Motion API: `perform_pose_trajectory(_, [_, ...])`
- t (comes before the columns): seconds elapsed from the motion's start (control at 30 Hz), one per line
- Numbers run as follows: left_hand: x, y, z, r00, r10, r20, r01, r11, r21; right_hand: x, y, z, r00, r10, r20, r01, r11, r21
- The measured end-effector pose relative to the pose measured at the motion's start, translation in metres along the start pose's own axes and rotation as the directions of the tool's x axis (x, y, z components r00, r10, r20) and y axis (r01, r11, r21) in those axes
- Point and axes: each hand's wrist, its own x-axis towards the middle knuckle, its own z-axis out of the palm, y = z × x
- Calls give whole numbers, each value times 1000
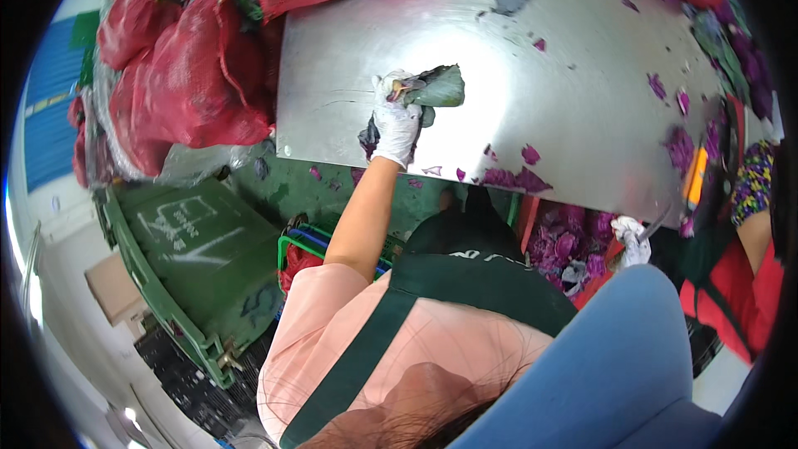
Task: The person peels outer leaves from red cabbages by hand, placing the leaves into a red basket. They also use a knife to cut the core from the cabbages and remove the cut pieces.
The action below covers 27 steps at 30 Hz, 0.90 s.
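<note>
In a white glove, my left hand (396, 120) closes around several loose red cabbage leaves (440, 87), grey-green with pale stem ends. It is held over the near left part of a steel table (341, 58), and darker leaf pieces show on both sides of the wrist. A blue sleeve (598, 341) fills the lower right, and beyond it appears my right hand (632, 239), also white-gloved. This hand grips what looks like a knife (658, 223), its narrow blade pointing up and right. Purple cabbage leaves (561, 245) lie in a red container below that hand.
Red mesh sacks (195, 75) are piled at the left edge of the table. A green wheeled bin (199, 233) stands below them. Purple scraps (515, 179) lie along the near edge. At right are a co-worker's patterned sleeve (752, 179) and an orange-handled tool (697, 176).
</note>
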Motion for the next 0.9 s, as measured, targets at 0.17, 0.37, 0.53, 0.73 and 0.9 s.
perform_pose_trajectory(0.17, [-30, -5, 26, 993, -112, -34, 105, 980, -170, -44, -19, 13, 997, 45, -60, -40, 996, 76])
perform_pose_trajectory(0.37, [-94, 140, 146, 856, -146, 497, 195, 980, -47, -134, 8, -23, 955, 98, -281, -74, 993, 93])
perform_pose_trajectory(0.53, [-185, 219, 252, 715, 483, 506, -244, 850, -467, -216, -1, -59, 872, 75, -484, -28, 994, 102])
perform_pose_trajectory(0.73, [-134, 260, 139, 306, 85, 948, 949, 58, -311, -239, 20, -74, 875, 104, -474, -19, 983, 180])
perform_pose_trajectory(0.9, [3, 108, -22, 703, -294, 647, 683, 27, -730, -191, 51, -61, 942, 172, -290, -115, 972, 203])
